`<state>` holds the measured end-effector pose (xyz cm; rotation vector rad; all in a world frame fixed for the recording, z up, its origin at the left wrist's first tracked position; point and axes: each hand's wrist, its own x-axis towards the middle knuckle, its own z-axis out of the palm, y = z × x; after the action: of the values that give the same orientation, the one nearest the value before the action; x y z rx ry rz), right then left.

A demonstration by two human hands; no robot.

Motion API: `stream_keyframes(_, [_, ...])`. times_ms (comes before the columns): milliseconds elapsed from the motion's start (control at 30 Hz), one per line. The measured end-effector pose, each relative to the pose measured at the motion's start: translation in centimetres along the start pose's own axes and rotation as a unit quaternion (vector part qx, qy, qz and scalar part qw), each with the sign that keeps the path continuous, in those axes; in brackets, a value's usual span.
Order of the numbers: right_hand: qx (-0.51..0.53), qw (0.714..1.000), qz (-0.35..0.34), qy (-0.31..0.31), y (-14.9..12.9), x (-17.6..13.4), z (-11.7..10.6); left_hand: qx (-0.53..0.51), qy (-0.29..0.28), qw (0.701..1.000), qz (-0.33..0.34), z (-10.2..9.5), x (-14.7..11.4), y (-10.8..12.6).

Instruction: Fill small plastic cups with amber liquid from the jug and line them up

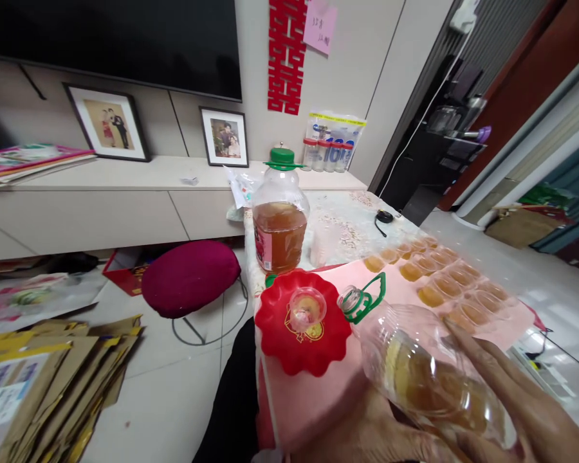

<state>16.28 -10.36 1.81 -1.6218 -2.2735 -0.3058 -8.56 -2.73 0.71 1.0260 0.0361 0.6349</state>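
The surface (352, 225) runs from the near edge up to the wall, and a pink mat (309, 399) covers most of its near part. The near edge is cut off at the bottom of the view.

A big plastic jug (280, 218) with a green cap stands at the far left edge of the surface, about half full of brown liquid. Its label is partly turned away and too small to read.

A tilted bottle (415, 366) lies slanted over the near right part of the mat, its open mouth pointing up and left toward the red funnel (302, 331). It holds golden liquid low in its body. A green cap ring hangs at its neck.

The right hand (525, 405) lies over the bottle's lower side with fingers stretched long against it. Part of this hand runs off the corner. The left hand (367, 437) is under the bottle near the bottom edge; only a piece of it shows, so I cannot tell how its fingers grip.

The red funnel sits at the near left edge, with a little clear cup (307, 308) in its middle.

Rows of small filled cups (444, 276) stand along the right edge. They blur together, so they are hard to count.
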Motion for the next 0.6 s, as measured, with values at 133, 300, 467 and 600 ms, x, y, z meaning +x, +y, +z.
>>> stream_keyframes(133, [-0.005, 0.999, 0.014, -0.034, 0.2, 0.3, 0.0, -0.061, -0.012, 0.998, 0.008, -0.2, 0.2, -2.3])
stream_keyframes(300, [-0.03, 0.997, 0.016, -0.068, 0.6, 0.4, -0.2, -0.106, 0.013, 0.994, -0.007, 0.0, 0.6, -4.4])
stream_keyframes(467, [-0.044, 0.996, 0.005, -0.082, 0.5, 1.2, -0.5, -0.161, 0.012, 0.987, 0.011, -0.2, 0.5, -4.8])
stream_keyframes(600, [-0.044, 0.995, 0.003, -0.09, 0.4, 1.8, -0.7, -0.156, 0.039, 0.987, 0.001, -0.4, 0.5, -5.6])
